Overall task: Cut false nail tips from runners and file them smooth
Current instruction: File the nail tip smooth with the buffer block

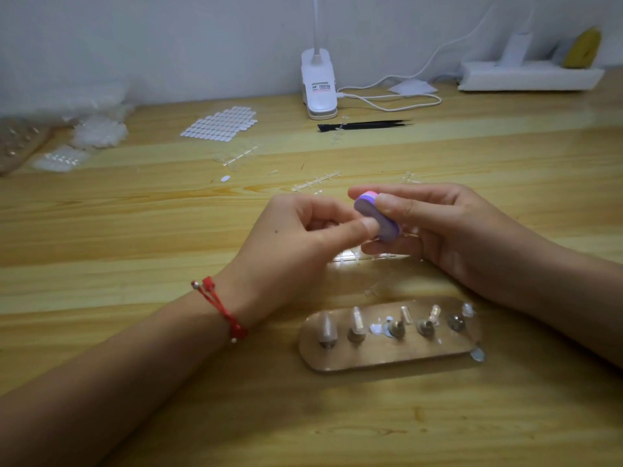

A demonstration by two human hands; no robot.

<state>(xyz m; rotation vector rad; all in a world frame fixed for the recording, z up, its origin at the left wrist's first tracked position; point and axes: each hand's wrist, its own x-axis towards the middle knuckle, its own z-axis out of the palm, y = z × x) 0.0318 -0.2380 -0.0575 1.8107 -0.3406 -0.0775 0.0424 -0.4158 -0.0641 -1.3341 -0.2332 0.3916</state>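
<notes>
Left forearm (118,365) nearest; hands meet beyond 5-peg stand (387,361).
Right hand (448,227) grasps purple file block (377,220); left hand (286,244) curled, contents unclear.

Glossy pale wood worktop (135,214), grain showing. Clear plastic runners (317,180). Matt foam-looking buffer (376,219), purple/pink. Wood stand (387,357) w/ metal pegs (426,326). White glossy plastic lamp (318,85).

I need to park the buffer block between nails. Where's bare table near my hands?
Bare wood lies left of the left hand and along the near edge in front of the nail stand. Crowded: clear runners litter the strip between the hands and the lamp, and under the right hand.
</notes>
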